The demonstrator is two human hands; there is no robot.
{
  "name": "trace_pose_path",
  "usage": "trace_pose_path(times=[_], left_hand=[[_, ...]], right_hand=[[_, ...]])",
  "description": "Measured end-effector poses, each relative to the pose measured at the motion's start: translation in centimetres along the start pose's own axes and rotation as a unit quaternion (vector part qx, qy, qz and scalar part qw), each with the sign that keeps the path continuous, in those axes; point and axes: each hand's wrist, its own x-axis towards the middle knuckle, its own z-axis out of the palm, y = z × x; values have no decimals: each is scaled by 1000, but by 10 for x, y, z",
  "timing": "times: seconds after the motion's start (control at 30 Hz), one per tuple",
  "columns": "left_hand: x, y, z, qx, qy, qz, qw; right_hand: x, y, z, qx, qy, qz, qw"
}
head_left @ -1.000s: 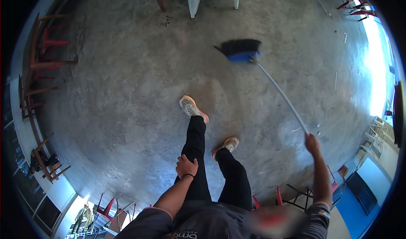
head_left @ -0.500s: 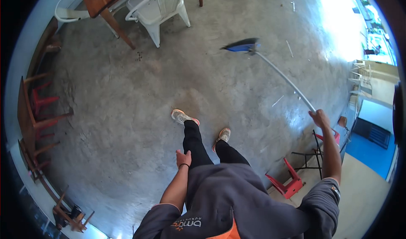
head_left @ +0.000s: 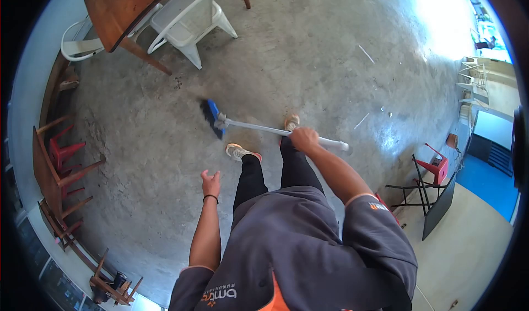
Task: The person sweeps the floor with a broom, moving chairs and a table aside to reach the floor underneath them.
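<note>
My right hand (head_left: 305,139) is wrapped round the pale handle of a broom (head_left: 259,127), close to its top end, in front of my legs. The broom's head (head_left: 212,118), blue with dark bristles, is at the floor left of my shoes, its bristles slightly blurred. My left hand (head_left: 210,182) hangs free beside my left leg, thumb and a finger apart, with nothing in it. Beneath all this lies the grey concrete floor (head_left: 149,190).
A wooden table (head_left: 124,8) and a white metal chair (head_left: 187,22) stand ahead to the left. White sticks (head_left: 366,54) lie on the floor to the right. Wooden furniture (head_left: 47,168) and red stools (head_left: 65,151) line the left wall. A black folding frame (head_left: 421,192) stands at right.
The broom has swung from the far right to the left, its head now near my feet. My right hand has moved inward across my body. My right foot has stepped forward.
</note>
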Motion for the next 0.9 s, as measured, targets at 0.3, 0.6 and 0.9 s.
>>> trace_pose_path(times=[0.3, 0.6, 0.9], left_hand=[[-101, -26, 36, -195, 42, -241, 950], [-128, 39, 84, -147, -31, -290, 945], [-73, 136, 18, -163, 22, -51, 985]], right_hand=[[64, 182, -72, -70, -14, 78, 994], [91, 378, -196, -152, 83, 240, 955], [85, 384, -226, -125, 206, 315, 918]])
